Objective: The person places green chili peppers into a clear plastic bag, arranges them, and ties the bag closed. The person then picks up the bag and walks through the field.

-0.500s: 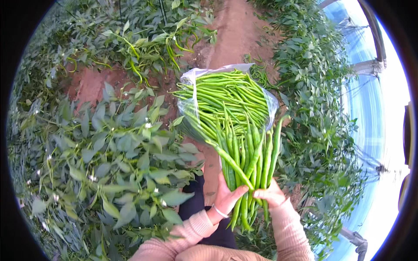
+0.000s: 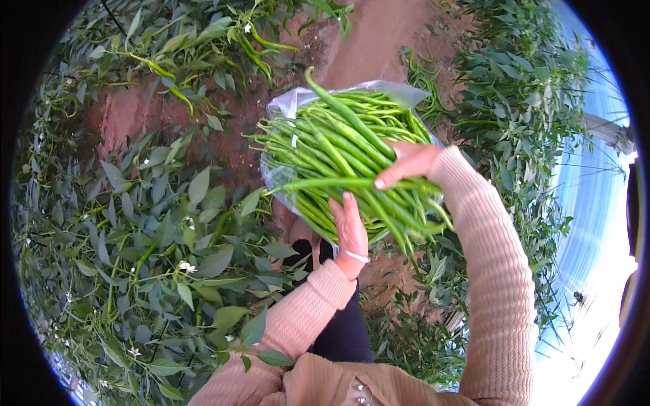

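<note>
Seen from the head camera, a thick bundle of long green chilli peppers is held over a clear plastic bag above a reddish dirt path. The bundle is supported from below by the left hand, its fingers extended flat and close together against the pods; a pale band is worn at that wrist. The top of the bundle is pressed down by the right hand, fingers curled over the peppers and thumb laid along one pod. Both forearms are covered by pink ribbed sleeves. The path is flanked on both sides by leafy pepper plants, some bearing small white flowers.
</note>
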Available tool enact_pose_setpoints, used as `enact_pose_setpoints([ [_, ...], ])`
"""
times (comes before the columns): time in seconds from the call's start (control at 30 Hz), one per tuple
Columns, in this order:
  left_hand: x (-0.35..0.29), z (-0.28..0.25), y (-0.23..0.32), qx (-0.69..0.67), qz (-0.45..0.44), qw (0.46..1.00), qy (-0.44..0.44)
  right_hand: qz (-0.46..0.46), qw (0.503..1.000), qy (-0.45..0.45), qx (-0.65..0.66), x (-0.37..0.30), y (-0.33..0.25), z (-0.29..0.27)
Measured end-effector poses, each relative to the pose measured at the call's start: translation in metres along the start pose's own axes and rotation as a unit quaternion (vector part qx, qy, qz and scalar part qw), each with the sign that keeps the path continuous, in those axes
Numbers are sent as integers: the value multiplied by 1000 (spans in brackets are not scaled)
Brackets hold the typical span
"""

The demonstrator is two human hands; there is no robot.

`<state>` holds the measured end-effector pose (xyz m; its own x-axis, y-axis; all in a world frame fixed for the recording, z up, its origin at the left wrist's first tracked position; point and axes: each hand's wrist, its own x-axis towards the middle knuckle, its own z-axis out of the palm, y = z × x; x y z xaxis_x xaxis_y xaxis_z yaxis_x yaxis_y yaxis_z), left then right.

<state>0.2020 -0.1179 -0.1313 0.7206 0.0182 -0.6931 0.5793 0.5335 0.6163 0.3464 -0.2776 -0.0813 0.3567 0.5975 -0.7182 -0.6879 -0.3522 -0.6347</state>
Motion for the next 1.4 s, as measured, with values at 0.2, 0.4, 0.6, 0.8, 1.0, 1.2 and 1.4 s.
enact_pose_setpoints([
  [0.2, 26, 1, -34, 7, -39, 997, 65, -37, 928, 145, -342, 37, 13, -38],
  [0.4, 21, -7, -42, 166, -138, 971, 101, -194, 877, 253, -360, 24, 44, -34],
  [0.6, 38, -19, -25, 188, -242, 952, 23, -221, 857, 279, -372, 29, 50, -39],
  [0.8, 35, -23, -11, 238, -301, 923, -36, -174, 895, 296, -286, 28, 51, -52],
  [1.0, 48, -22, -16, 313, -344, 879, -105, -174, 831, 363, -384, 36, 48, -38],
  [1.2, 42, -49, 21, 395, -230, 881, -125, -135, 786, 376, -472, 29, 43, -10],
  [1.4, 63, -76, 66, 270, -71, 956, 87, -122, 788, 394, -457, 39, 51, -8],
])
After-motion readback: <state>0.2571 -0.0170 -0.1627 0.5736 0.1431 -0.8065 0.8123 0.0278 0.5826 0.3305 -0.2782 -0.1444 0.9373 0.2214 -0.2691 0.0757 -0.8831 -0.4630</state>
